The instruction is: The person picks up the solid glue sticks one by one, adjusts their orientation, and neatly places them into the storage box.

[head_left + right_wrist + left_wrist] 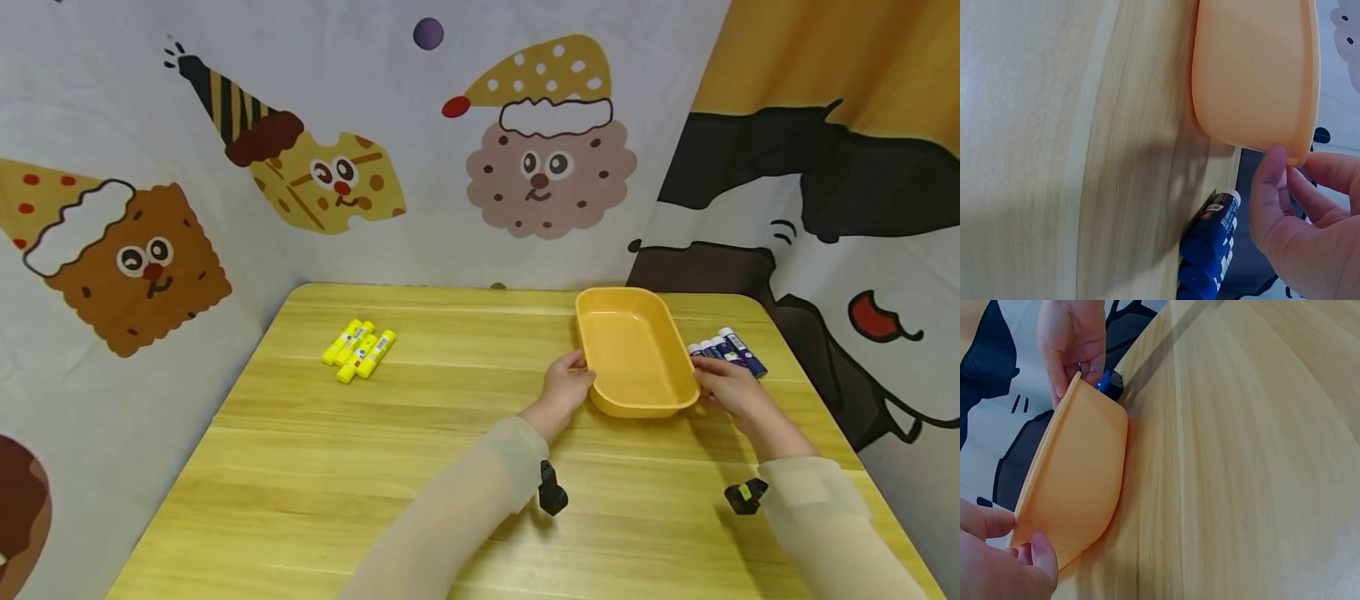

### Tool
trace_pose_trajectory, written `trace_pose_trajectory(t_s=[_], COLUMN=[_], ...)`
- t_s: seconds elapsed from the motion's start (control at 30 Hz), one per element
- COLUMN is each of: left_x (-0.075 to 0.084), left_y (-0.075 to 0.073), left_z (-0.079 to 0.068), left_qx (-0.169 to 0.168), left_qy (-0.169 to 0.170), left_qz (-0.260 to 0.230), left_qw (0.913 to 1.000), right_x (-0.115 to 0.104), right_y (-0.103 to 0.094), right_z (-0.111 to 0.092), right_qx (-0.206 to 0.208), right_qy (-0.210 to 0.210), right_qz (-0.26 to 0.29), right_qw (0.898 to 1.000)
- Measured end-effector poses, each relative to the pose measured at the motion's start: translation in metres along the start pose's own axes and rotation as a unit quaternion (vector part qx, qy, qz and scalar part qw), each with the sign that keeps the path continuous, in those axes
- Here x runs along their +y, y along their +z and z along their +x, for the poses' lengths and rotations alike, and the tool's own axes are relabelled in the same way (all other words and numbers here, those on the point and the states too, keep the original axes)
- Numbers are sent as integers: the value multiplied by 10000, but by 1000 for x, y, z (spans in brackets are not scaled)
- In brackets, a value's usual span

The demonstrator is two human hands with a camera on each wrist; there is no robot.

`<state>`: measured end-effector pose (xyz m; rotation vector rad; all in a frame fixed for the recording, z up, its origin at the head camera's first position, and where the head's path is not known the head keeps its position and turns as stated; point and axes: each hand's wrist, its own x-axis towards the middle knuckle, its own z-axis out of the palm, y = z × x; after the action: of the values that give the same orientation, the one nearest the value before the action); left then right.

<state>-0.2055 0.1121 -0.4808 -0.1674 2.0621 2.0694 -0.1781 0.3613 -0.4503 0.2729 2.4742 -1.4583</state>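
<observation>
An orange-yellow rectangular basin (636,350) with rounded corners is between both hands on the right side of the table, with nothing inside it. My left hand (565,390) grips its left rim, thumb and fingers around the edge, as the left wrist view also shows. At the opposite rim, near the front right corner, my right hand (735,392) pinches the edge; in the right wrist view, fingers (1270,172) touch the basin wall (1254,69). Whether the basin's bottom fully rests on the table, I cannot tell. Several dark blue glue sticks (1207,240) lie beside the right hand, partly hidden by it in the head view.
Several yellow glue sticks (377,354) lie side by side at the left back of the wooden table (315,483). A cloth with cartoon prints (551,175) hangs behind the table's back edge and along its sides.
</observation>
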Motion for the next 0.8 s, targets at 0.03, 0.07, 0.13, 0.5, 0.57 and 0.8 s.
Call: trace_pose_trajectory(t_s=[0.03, 0.07, 0.13, 0.5, 0.57, 0.8], left_x=[1, 1, 1, 1, 1, 1], left_y=[0, 1, 1, -9, -13, -28], left_z=[0, 0, 0, 1, 1, 2], left_qx=[25, 51, 93, 226, 222, 137], left_qy=[-31, -46, -75, -61, -28, -23], left_qz=[-28, -37, -66, -114, -89, 31], left_qw=[10000, 10000, 9999, 9997, 9997, 9999], right_x=[0, 0, 0, -3, -5, -12], right_y=[1, 1, 1, 5, 7, 19], right_z=[0, 1, 1, 0, -1, -2], right_qx=[20, 33, 53, -172, -212, -286], right_qy=[8, 17, 44, 213, 169, 165], right_qz=[6, 26, 48, 432, 551, 673], right_qw=[10000, 10000, 10000, 9987, 9981, 9972])
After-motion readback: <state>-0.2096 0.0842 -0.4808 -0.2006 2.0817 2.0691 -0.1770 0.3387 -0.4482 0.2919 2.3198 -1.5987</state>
